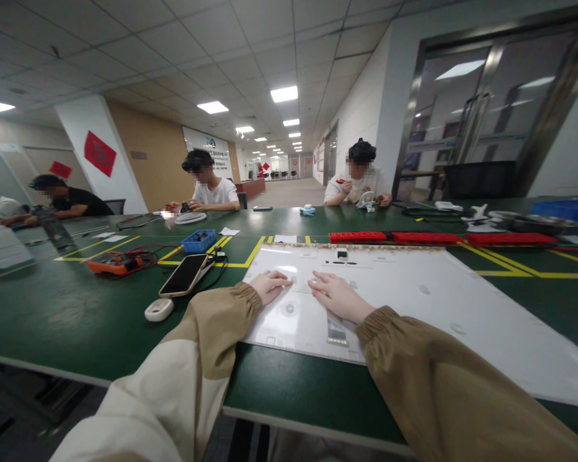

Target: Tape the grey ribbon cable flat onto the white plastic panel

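Both my hands rest on a large white panel point(390, 289) that lies flat on the green table. My left hand point(271, 284) is near the panel's left side, palm down with the fingers stretched out. A short way to its right, my right hand point(338, 296) lies flat too, its fingers apart. Neither hand holds anything. Beside my right wrist, a silvery label point(337, 332) sits on the panel. Beyond my fingers are a small dark square point(342, 255) and thin dark marks near the panel's far edge. Round raised spots dot its surface.
Left of the panel lie a phone point(185, 274), a white rounded case point(158, 310), an orange multimeter point(114, 262) with leads and a blue bin point(199, 240). Red strips point(426, 238) line the panel's far side. Several people sit around the table, two of them opposite, handling parts.
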Action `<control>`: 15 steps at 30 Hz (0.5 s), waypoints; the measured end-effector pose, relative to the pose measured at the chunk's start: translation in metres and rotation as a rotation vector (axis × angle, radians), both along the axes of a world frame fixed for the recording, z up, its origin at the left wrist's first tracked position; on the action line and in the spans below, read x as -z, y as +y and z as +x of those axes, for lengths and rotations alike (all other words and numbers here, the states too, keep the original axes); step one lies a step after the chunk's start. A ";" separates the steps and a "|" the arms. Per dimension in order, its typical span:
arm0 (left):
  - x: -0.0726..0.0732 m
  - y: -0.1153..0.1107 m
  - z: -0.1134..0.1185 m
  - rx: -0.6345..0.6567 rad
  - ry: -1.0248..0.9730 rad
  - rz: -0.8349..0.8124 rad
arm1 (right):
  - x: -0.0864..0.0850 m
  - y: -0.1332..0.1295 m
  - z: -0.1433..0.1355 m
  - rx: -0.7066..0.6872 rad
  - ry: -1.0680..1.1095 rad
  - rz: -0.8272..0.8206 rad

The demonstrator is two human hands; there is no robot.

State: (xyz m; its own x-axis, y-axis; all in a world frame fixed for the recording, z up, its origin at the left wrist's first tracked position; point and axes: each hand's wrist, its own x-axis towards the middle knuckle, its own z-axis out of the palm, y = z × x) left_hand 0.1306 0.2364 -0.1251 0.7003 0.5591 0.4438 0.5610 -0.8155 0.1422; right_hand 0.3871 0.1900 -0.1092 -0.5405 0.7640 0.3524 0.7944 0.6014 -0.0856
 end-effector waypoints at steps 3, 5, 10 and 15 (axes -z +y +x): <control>-0.001 -0.001 0.000 0.003 -0.009 -0.006 | -0.003 -0.002 -0.002 -0.044 0.007 0.019; 0.000 -0.001 0.000 0.005 -0.016 -0.010 | -0.004 -0.003 -0.003 -0.064 0.018 0.021; 0.000 0.001 0.000 -0.005 -0.001 -0.011 | -0.004 -0.005 -0.003 -0.116 0.080 0.021; -0.001 0.001 0.001 -0.006 0.015 -0.012 | -0.004 -0.005 -0.003 -0.144 0.144 0.015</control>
State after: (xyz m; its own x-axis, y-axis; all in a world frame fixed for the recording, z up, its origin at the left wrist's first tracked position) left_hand 0.1314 0.2375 -0.1246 0.7035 0.5685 0.4266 0.5677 -0.8105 0.1441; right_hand 0.3837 0.1847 -0.1057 -0.5869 0.6769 0.4443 0.6805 0.7097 -0.1822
